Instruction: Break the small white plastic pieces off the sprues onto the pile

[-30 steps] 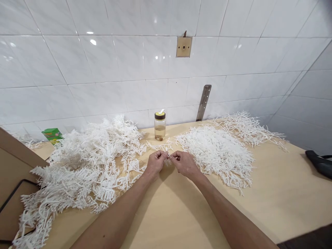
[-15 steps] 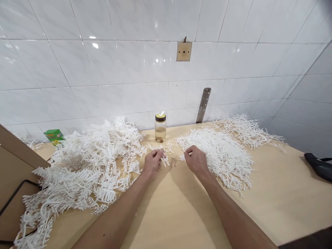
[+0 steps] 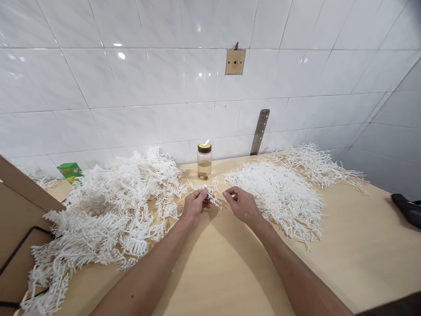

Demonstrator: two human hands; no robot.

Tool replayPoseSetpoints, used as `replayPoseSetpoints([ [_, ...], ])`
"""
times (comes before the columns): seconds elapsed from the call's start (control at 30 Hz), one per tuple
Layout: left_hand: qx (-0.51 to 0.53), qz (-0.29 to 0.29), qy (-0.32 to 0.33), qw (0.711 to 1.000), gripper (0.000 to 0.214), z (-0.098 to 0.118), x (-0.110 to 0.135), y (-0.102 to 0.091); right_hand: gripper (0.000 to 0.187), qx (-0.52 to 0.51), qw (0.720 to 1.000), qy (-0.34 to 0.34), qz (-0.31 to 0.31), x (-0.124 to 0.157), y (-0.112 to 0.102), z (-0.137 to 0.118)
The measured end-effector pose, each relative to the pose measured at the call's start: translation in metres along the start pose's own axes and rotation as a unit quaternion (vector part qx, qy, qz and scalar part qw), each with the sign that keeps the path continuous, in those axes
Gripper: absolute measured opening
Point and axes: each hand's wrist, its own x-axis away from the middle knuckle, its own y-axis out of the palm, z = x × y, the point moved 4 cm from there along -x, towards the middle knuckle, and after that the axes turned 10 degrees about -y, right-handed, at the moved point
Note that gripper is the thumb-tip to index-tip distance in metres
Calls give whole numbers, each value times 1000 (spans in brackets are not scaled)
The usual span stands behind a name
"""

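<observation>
My left hand [image 3: 194, 205] is closed in a pinch on a small white plastic sprig [image 3: 212, 198] at the middle of the wooden table [image 3: 230, 272]. Close to its right, my right hand [image 3: 241, 204] has its fingers curled, the fingertips at the sprig's free end. A large heap of white branched plastic pieces [image 3: 105, 210] lies to the left of my hands. A flatter pile of short white pieces [image 3: 279, 193] lies to the right.
A small clear jar [image 3: 204, 161] with a dark lid and yellowish liquid stands behind my hands by the tiled wall. A green box [image 3: 69, 171] sits at the back left, a brown cardboard box [image 3: 16, 228] at the left edge, a black object [image 3: 408, 208] at the far right.
My right hand went out to the right pile, away from my left hand, and has now come back to the sprig. My left hand stayed nearly still.
</observation>
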Motion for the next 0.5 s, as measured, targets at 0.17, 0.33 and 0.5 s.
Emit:
replayPoseSetpoints([
  [0.17, -19, -11, 11, 1000, 43, 1, 2, 2, 21, -30, 996, -61, -62, 6, 21, -13],
  [0.33, -149, -20, 71, 986, 34, 1, 6, 8, 10, 1, 995, -66, -76, 7, 27, -9],
  [0.5, -328, 11, 252, 910, 18, 4, 15, 14, 13, -83, 993, 29, -83, 5, 21, 0],
])
